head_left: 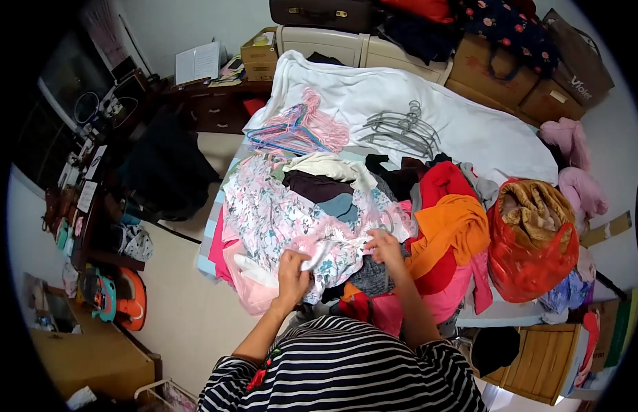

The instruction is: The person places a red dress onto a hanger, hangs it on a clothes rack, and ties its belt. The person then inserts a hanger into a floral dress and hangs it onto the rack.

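Note:
A white floral garment with pink and teal print (260, 206) is spread over a heap of clothes on the bed. My left hand (293, 271) is closed on its near edge, by a white part of the cloth. To the right, my right hand (385, 247) has its fingers pressed together at the garment's right side, where a grey hanger (388, 218) shows in part; what the fingertips hold is too small to tell. Beside that hand lie an orange garment (453, 233) and a red one (446, 180). Dark purple cloth (315, 187) rests on the heap.
Pink and blue hangers (302, 130) and grey hangers (405, 130) lie on the bed behind the heap, near a white blanket (470, 137). A red plastic bag (532, 264) with brown fabric stands at the right. A dark-draped chair (168, 165) is at the left.

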